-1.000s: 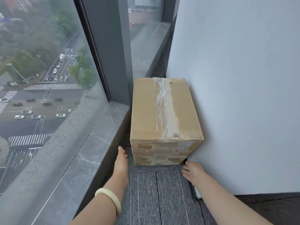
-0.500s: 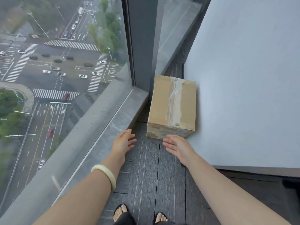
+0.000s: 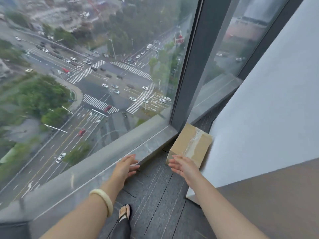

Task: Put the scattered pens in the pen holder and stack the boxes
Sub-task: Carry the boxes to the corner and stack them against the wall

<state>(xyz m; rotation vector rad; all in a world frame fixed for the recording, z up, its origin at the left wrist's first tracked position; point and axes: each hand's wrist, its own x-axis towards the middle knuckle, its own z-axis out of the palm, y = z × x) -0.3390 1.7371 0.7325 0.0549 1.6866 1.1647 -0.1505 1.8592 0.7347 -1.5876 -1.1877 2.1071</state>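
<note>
Both hands reach forward with nothing in them: the left hand (image 3: 126, 167) is spread, fingers straight, over the edge of the window sill (image 3: 150, 144), and the right hand (image 3: 185, 167) is flat and released just in front of the cardboard box (image 3: 191, 144). Whether its fingertips touch the near corner, I cannot tell.

The box sits on the floor (image 3: 155, 187) in the corner, wedged between the sill and the white wall (image 3: 259, 100). No pens or pen holder show, and whether a second box lies beneath is hidden.

For stacking, a good hold would probably be one palm on each short side, low down, lifting level so the edges line up squarely.

Plain brown cardboard with square corners should give the palms good friction. A crinkled strip of clear tape runs down the lid, glossy and likely slippery, so it is best avoided. The sill is smooth grey veined stone, the floor ribbed dark carpet, and the wall matte. A pale, smooth bracelet (image 3: 101, 198) circles the left wrist.
</note>
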